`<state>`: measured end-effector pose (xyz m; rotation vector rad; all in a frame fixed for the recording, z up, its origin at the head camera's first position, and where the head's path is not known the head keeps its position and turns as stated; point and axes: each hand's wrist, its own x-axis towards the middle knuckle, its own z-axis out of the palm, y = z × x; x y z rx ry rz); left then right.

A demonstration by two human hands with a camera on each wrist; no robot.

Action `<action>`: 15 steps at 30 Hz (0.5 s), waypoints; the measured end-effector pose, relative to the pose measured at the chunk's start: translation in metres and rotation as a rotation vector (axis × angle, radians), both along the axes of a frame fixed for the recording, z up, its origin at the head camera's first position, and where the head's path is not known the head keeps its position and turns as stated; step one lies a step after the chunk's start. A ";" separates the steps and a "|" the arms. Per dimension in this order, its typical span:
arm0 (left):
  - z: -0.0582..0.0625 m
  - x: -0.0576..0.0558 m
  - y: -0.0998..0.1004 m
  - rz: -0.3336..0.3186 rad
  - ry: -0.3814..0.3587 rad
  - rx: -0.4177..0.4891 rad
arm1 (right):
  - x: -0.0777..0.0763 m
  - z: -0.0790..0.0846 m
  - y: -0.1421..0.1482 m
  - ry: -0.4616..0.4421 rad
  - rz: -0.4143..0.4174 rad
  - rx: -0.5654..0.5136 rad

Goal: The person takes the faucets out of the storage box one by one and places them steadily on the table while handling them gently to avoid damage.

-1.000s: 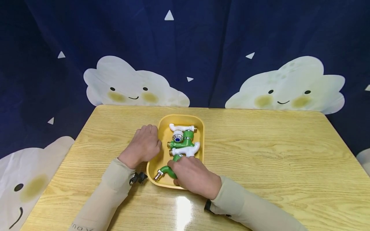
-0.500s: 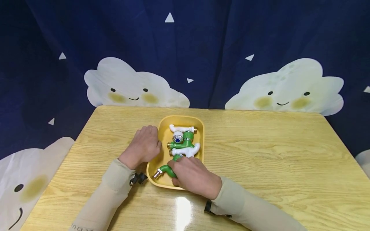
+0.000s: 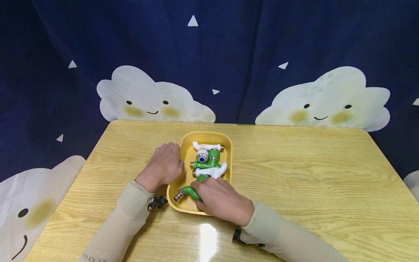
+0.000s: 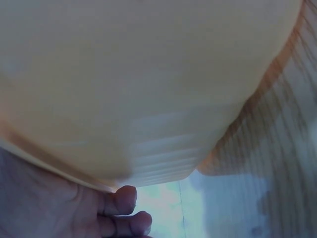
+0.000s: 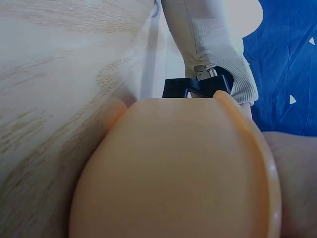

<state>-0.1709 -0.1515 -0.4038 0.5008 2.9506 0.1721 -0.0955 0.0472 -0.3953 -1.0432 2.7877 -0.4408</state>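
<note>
A yellow plastic tray [image 3: 207, 133] holds several water taps. My left hand [image 3: 164, 165] grips its left rim; in the left wrist view, curled fingers [image 4: 126, 200] sit against the rim. Inside the tray's near end, my right hand [image 3: 220, 198] grips a green tap [image 3: 190, 192], covering much of its body. The tap's metal nozzle points to the near left, and its green knob shows above the knuckles. Just beyond lies a white tap [image 3: 211, 172], then another green tap [image 3: 206, 164]. The tray wall [image 5: 173, 168] blocks the right wrist view of the grasp.
At the tray's far end lie a white tap [image 3: 207, 146] and a white knob with a blue centre [image 3: 202, 155]. The tray stands on a wood-grain table [image 3: 304, 174]. Behind hangs a dark blue curtain [image 3: 235, 43] printed with clouds.
The held green tap has turned slightly, its nozzle end shifting a little up and left in the head view. The left hand has stayed at the rim, and the other taps look unmoved.
</note>
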 end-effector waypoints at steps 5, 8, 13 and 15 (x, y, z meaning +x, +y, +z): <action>-0.001 0.000 0.001 0.001 0.000 -0.001 | 0.000 0.003 0.003 -0.016 -0.002 -0.025; -0.001 0.000 0.001 0.002 -0.004 0.000 | -0.001 0.006 0.006 -0.039 0.001 -0.052; -0.001 0.000 0.000 -0.003 -0.003 0.008 | -0.002 0.009 0.008 -0.054 0.025 -0.069; -0.001 0.000 -0.001 -0.002 -0.002 0.009 | -0.002 0.010 0.008 -0.049 0.037 -0.063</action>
